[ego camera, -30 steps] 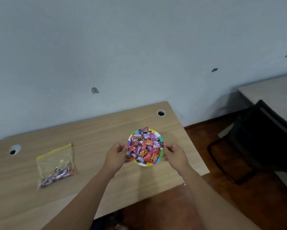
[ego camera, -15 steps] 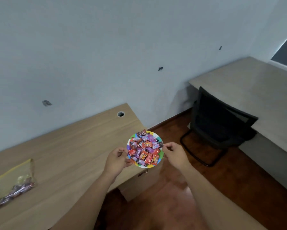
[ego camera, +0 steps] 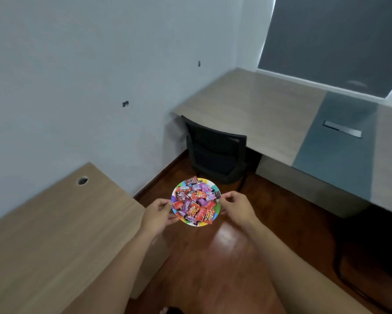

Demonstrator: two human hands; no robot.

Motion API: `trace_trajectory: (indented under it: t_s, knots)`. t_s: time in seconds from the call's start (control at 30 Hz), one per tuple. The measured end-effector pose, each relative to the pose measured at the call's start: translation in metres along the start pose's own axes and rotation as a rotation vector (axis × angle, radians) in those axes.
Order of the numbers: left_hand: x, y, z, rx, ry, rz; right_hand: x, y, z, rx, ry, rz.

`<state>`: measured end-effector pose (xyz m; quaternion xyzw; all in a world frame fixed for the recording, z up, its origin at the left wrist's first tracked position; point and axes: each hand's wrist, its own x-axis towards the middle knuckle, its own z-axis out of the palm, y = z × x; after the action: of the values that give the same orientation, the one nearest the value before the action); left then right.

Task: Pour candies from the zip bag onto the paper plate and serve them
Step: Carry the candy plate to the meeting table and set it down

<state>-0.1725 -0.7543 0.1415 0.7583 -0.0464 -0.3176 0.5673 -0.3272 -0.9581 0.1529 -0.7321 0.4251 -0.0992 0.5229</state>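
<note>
A small paper plate [ego camera: 216, 191] with a rainbow-coloured rim hangs in the air above the wooden floor, level and heaped with several red, purple and brown wrapped candies [ego camera: 196, 202]. My left hand [ego camera: 157, 214] pinches the plate's left rim. My right hand [ego camera: 238, 207] pinches its right rim. The zip bag is out of view.
A light wooden desk [ego camera: 54, 234] with a cable hole [ego camera: 82, 180] lies to my left, against the white wall. Ahead stands a black office chair [ego camera: 215, 150] tucked under a long grey desk [ego camera: 270, 109]. Glossy brown floor [ego camera: 224, 257] runs between them.
The view has swung right and the plate, held in both hands, has left the wooden desk and now hangs over the floor. The zip bag has slid out of view on the left.
</note>
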Motion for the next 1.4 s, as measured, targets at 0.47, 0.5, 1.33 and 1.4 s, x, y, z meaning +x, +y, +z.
trace_trajectory:
  t_s: [0.47,0.5,1.33,1.4]
  knots:
    - [0.046,0.053,0.217,0.18,-0.319,0.03,0.039,0.099,-0.177,0.075,0.293,0.197]
    - [0.052,0.059,0.233,0.185,-0.34,0.029,0.046,0.103,-0.189,0.078,0.307,0.21]
    - [0.191,0.159,0.588,0.323,-0.581,0.013,0.24,0.207,-0.445,0.341,0.471,0.349]
    - [0.201,0.164,0.616,0.32,-0.574,0.0,0.261,0.217,-0.469,0.344,0.453,0.345]
